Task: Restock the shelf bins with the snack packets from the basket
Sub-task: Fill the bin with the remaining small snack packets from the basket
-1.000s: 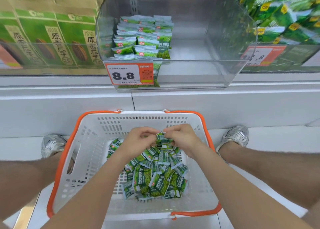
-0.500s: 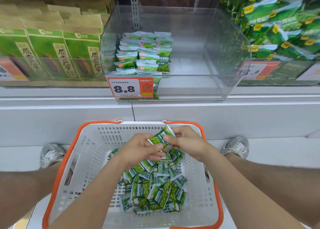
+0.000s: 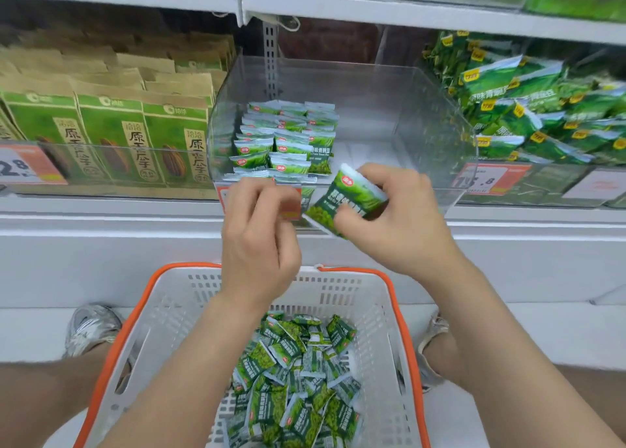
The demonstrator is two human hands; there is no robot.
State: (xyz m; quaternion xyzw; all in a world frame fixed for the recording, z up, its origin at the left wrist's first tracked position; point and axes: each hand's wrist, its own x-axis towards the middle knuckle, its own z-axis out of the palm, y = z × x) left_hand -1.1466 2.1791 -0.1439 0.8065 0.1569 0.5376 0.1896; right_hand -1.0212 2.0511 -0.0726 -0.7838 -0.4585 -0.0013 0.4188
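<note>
Right hand [image 3: 393, 217]: pinches a glossy green packet [image 3: 349, 200], tilted, just before the clear plastic bin [image 3: 389, 102].
Left hand [image 3: 261, 241]: curled, blurred, beside that packet; grip cannot be told.
Basket [image 3: 359, 298]: white perforated plastic, orange rim, beneath both hands, holding crinkled heaped packets [image 3: 298, 380].

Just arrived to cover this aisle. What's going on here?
A person is restocking. Their right hand grips a green snack packet in front of the clear shelf bin, not yet inside it. The left hand beside it is blurred, so I can't tell if it holds anything. The bin has stacked packets on its left side; the white basket below holds a loose pile.
</note>
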